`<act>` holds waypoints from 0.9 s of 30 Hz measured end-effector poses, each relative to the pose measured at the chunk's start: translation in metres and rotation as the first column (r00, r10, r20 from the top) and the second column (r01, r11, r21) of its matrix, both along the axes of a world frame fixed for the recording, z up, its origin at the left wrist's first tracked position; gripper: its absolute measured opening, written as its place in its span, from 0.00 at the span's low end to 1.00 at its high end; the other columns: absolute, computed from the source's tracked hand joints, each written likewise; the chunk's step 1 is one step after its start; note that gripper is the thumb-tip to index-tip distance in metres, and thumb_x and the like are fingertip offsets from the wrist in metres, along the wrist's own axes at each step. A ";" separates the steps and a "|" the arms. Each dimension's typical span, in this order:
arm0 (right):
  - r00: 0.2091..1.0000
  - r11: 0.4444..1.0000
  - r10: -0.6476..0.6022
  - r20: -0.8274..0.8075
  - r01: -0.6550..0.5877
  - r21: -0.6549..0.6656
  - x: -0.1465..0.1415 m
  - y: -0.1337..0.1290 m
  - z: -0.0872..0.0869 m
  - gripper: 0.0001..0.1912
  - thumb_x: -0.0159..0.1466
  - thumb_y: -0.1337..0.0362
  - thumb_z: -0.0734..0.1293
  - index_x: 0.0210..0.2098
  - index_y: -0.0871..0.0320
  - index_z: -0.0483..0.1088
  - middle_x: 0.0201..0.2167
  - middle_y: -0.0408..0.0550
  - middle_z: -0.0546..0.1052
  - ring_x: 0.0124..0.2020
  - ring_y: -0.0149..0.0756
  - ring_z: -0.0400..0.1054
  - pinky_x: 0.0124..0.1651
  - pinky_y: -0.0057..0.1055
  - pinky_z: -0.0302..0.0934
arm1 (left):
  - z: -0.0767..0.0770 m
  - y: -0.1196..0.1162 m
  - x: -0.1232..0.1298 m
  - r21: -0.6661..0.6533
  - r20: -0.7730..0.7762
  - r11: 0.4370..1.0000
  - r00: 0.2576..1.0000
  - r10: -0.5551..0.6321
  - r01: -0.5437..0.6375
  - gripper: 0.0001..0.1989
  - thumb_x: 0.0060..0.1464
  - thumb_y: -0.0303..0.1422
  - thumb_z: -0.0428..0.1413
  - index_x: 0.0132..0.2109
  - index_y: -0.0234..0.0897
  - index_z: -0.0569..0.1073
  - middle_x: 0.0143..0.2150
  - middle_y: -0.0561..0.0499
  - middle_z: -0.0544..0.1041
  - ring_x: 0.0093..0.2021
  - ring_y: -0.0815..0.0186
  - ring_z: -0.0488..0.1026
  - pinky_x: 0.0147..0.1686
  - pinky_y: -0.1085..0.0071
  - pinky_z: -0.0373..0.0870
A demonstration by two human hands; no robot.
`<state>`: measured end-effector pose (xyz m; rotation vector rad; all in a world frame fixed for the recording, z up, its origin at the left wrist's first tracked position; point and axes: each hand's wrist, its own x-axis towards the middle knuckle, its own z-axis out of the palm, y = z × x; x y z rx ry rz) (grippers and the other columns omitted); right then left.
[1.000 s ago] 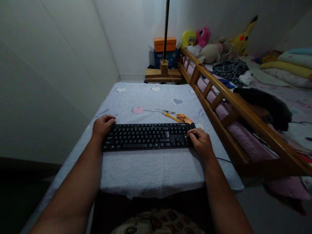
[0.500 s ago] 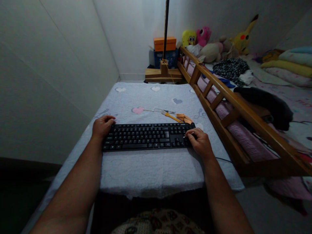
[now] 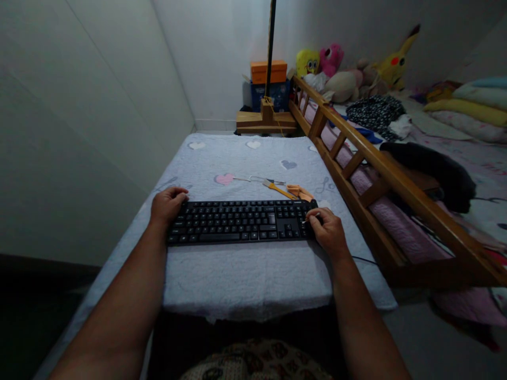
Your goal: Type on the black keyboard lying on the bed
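A black keyboard (image 3: 225, 221) lies flat across the cloth-covered table. My left hand (image 3: 168, 205) is closed on its upper left corner, thumb and curled fingers at the edge. Over the number pad at the other end, my right hand (image 3: 327, 227) pinches a cotton swab (image 3: 304, 221), a thin stick with a white tip near the keys. Most of the stick is hidden by the fingers. Just beyond the keyboard lie a flat brush with a yellow handle (image 3: 280, 190), a thin wire tool (image 3: 253, 179) and a crumpled orange cloth or glove (image 3: 300, 192).
A pale blue heart-patterned cloth (image 3: 245, 274) covers the table. Along the right runs a wooden bed rail (image 3: 368, 137), with bedding and plush toys (image 3: 308, 62) behind it. A black cable (image 3: 364, 260) trails off to the right. Boxes (image 3: 268, 72) and a pole stand at the back.
My right hand has shifted slightly to the right over the number pad with the cotton swab. The left hand and the keyboard stay where they were.
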<state>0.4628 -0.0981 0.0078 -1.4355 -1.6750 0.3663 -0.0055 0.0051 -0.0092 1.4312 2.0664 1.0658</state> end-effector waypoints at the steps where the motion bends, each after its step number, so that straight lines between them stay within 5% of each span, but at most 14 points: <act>1: 1.000 1.000 -0.002 0.003 0.002 0.001 0.001 0.000 -0.001 0.07 0.63 0.63 0.64 0.29 0.52 0.73 0.30 0.46 0.79 0.37 0.44 0.73 0.46 0.41 0.64 | 0.001 0.000 0.000 0.000 0.000 1.000 1.000 0.000 0.000 0.13 0.42 0.40 0.57 0.36 0.42 0.79 0.33 0.50 0.80 0.39 0.55 0.77 0.45 0.62 0.74; 27: 0.999 0.999 0.046 0.007 -0.046 0.007 -0.003 0.000 0.001 0.08 0.65 0.63 0.65 0.31 0.52 0.75 0.32 0.48 0.80 0.39 0.45 0.74 0.47 0.42 0.64 | -0.001 0.000 -0.001 -0.016 -0.058 1.000 0.998 0.007 -0.008 0.14 0.42 0.41 0.57 0.36 0.41 0.80 0.33 0.50 0.81 0.38 0.56 0.76 0.42 0.64 0.72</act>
